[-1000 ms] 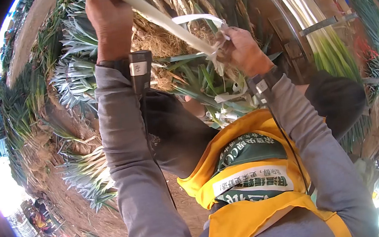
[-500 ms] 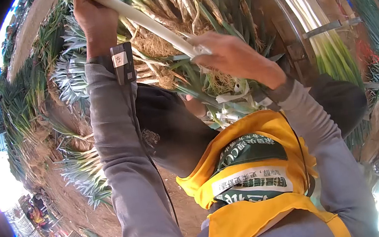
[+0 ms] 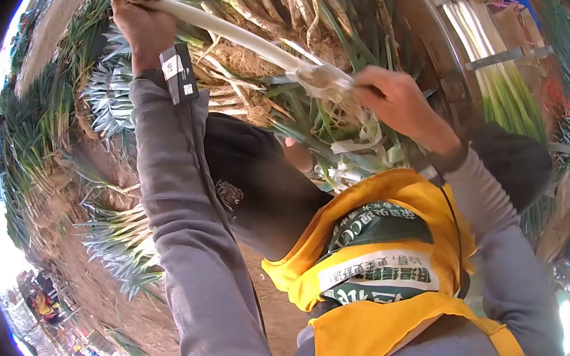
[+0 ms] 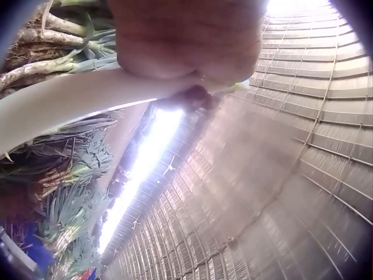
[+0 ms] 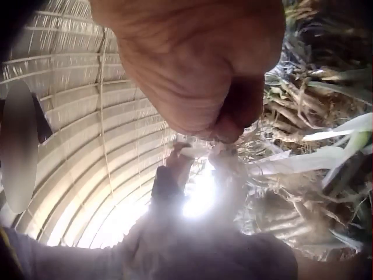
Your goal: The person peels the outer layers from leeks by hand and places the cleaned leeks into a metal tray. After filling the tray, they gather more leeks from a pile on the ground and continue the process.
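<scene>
A long white stalk (image 3: 231,29) slants across the upper middle of the head view. The left hand (image 3: 144,24) grips it near its upper left end, fingers curled round it. At its lower right end are loose roots and pale peeled skin (image 3: 321,79). The right hand (image 3: 400,103) pinches at this end with thumb and fingers. In the left wrist view the left hand (image 4: 189,38) is wrapped over the stalk (image 4: 70,96). The right wrist view shows the right hand (image 5: 198,64) with fingertips together; what lies between them is mostly hidden.
Unpeeled leeks with roots (image 3: 284,0) lie beyond the hands. A bundle of white and green stalks (image 3: 489,46) lies in a metal frame (image 3: 508,56) at the right. More leek bundles (image 3: 119,248) are on the soil at the left. Peeled scraps (image 3: 361,161) lie near the lap.
The left hand and the stalk have shifted left. The right hand first moved left along the root end, then back to the right, and loose skin now trails between it and the stalk.
</scene>
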A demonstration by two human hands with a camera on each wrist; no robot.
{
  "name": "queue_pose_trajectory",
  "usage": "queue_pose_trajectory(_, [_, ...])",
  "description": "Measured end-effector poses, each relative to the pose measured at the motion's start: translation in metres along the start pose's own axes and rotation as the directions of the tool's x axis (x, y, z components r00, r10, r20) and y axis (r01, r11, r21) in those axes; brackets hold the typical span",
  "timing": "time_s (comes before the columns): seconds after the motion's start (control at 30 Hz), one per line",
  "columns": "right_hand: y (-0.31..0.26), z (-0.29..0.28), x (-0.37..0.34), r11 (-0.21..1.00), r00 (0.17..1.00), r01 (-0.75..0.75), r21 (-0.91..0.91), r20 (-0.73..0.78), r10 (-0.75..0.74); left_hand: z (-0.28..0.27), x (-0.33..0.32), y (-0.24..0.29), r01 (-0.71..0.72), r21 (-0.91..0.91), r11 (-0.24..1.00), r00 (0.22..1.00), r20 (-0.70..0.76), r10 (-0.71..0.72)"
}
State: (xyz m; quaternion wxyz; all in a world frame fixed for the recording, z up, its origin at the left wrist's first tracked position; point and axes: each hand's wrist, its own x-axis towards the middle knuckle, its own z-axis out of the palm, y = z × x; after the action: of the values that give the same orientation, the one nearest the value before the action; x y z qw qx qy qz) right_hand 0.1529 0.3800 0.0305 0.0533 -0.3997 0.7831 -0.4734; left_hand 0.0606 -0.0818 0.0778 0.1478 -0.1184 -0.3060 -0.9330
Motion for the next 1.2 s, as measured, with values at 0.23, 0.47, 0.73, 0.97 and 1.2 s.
queue_pose_trajectory(0.23, [0.024,-0.008,-0.039,0.96,0.967,-0.241,-0.144,0.049,0.251,0.037,-0.01,-0.015,-0.178,0.176,0.968,0.97,-0.133,0.202])
queue_pose_trajectory(0.47, [-0.006,0.029,0.034,0.469,0.938,-0.253,0.846,0.095,0.334,0.045,-0.007,-0.027,-0.195,0.151,0.969,0.948,-0.226,0.226])
queue_pose_trajectory(0.73, [-0.031,0.046,0.047,0.555,0.956,-0.168,0.814,-0.002,0.294,-0.005,0.001,-0.017,-0.064,0.177,0.982,0.866,-0.479,0.143])
queue_pose_trajectory(0.97, [-0.065,0.005,-0.017,0.189,0.771,-0.471,0.862,0.297,0.563,-0.053,0.002,-0.015,-0.058,0.061,0.996,0.713,-0.696,0.084])
queue_pose_trajectory(1.2, [-0.013,-0.047,-0.061,0.874,0.81,-0.344,0.342,-0.363,0.461,0.008,-0.01,-0.018,-0.11,0.526,0.843,0.462,-0.724,0.512])
